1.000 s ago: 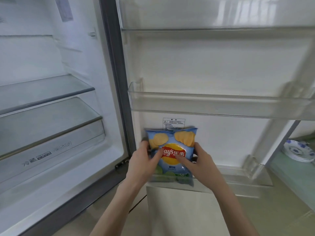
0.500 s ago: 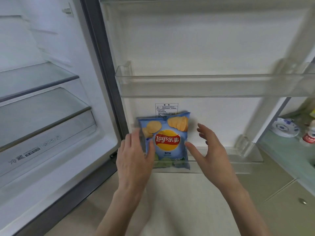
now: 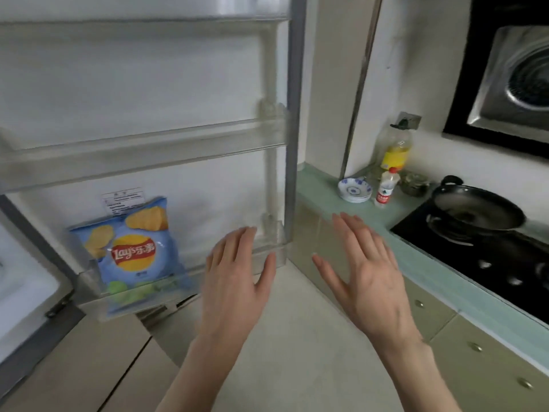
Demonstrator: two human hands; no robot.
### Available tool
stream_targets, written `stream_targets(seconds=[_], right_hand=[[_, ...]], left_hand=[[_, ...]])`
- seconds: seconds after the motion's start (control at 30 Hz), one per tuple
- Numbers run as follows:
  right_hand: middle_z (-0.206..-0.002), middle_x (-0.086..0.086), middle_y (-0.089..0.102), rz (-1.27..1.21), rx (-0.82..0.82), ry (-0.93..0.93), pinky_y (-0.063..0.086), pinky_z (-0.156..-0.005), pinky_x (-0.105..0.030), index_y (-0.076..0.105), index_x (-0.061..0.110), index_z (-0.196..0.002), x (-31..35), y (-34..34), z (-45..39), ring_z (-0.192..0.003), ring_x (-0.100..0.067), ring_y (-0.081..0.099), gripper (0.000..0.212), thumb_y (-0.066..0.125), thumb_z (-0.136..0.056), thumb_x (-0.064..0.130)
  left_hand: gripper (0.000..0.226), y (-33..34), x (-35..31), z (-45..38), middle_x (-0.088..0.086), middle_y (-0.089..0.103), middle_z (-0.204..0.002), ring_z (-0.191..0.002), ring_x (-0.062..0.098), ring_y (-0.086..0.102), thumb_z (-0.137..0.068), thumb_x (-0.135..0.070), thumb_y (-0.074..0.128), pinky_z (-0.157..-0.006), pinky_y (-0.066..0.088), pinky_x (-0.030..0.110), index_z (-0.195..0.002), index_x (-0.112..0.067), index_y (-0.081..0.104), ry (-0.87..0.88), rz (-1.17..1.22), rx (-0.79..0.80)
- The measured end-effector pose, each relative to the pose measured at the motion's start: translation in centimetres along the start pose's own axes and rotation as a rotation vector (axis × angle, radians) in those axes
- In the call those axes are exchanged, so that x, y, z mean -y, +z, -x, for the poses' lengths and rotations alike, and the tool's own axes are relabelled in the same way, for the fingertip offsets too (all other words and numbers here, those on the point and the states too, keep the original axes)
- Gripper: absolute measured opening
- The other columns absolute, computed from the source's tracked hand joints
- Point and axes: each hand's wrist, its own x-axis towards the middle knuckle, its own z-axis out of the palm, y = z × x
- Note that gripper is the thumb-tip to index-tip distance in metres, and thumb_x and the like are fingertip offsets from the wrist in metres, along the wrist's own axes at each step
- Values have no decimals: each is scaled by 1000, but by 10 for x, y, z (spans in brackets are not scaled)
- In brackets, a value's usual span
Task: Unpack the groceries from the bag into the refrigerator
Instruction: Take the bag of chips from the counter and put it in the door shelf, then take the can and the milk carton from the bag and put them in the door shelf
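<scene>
Kitchen fridge door (image 3: 166, 84), chip bag (image 3: 133, 254) upright in its lowest bin (image 3: 208, 270), left hand (image 3: 234, 281) and right hand (image 3: 368, 272) empty, each grip apart.

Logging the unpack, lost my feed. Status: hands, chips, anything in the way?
Left hand and right hand open, holding nothing. Chip bag upright in bottom door bin. Nothing blocking it.

Hands off the chip bag

Both hands have let go of the chip bag (image 3: 133, 254), which now stands alone in the lowest door bin (image 3: 190, 281). The left hand (image 3: 234, 278) and right hand (image 3: 368, 272) have drawn back to its right, fingers straight, holding nothing. The view has swung right, bringing the kitchen surface (image 3: 320, 197) in.
</scene>
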Motion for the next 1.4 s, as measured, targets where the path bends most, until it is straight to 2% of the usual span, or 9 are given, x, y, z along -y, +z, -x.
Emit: stream_targets(seconds=[0.07, 0.2, 0.37, 0.53, 0.8, 1.13, 1.3, 1.4], right_hand=[[-155, -4, 48, 62, -10, 62, 37, -120, -45, 43, 14, -153, -39, -26, 16, -150, -24, 39, 66, 55, -101, 53], [-157, -3, 48, 185, -56, 184, 30, -124, -40, 44, 13, -153, -113, -83, 54, -152, -21, 36, 68, 55, -100, 54], [-156, -2, 50, 334, -120, 343, 34, -122, -46, 46, 15, -153, -196, -150, 110, -151, -22, 39, 68, 54, -100, 57], [-156, -2, 49, 443, -132, 489, 31, -124, -44, 43, 18, -155, -262, -207, 164, -150, -22, 40, 70, 47, -101, 62], [-152, -2, 54, 539, -210, 685, 38, -118, -44, 46, 16, -152, -334, -275, 239, -146, -22, 46, 69, 47, -101, 62], [-150, 5, 55, 616, -278, 846, 43, -115, -38, 46, 20, -152, -421, -323, 277, -139, -15, 51, 64, 47, -102, 60], [-145, 9, 59, 615, -293, 857, 45, -111, -31, 45, 27, -150, -477, -335, 274, -133, -12, 56, 58, 49, -102, 57], [-145, 9, 60, 619, -284, 917, 47, -110, -32, 48, 26, -149, -520, -343, 268, -132, -13, 57, 59, 47, -101, 60]], left_hand=[[49, 24, -43, 0, 7, 64, -132, -125, 29, 58, -99, -43, 54, -105, 43, 39, -136, -12, 60, 69, 43, 31], [51, 70, -135, 8, 8, 64, -132, -123, 31, 58, -99, -43, 56, -105, 46, 42, -138, -10, 59, 217, 127, 106], [51, 113, -253, 30, 8, 64, -133, -122, 30, 60, -100, -43, 55, -102, 48, 43, -140, -10, 58, 398, 209, 162], [52, 152, -349, 60, 7, 62, -138, -129, 28, 57, -100, -42, 55, -108, 46, 44, -141, -10, 57, 535, 299, 203], [54, 198, -468, 103, 6, 61, -140, -133, 27, 55, -102, -45, 51, -111, 44, 44, -141, -9, 56, 710, 435, 313], [51, 281, -593, 119, 5, 64, -134, -129, 26, 58, -101, -43, 57, -111, 45, 41, -137, -8, 60, 865, 613, 369], [54, 332, -650, 110, 3, 65, -134, -128, 23, 58, -103, -49, 47, -112, 44, 37, -137, -10, 61, 873, 670, 432], [58, 364, -688, 101, 1, 66, -132, -126, 20, 60, -105, -56, 37, -111, 44, 34, -135, -12, 62, 879, 706, 481]])
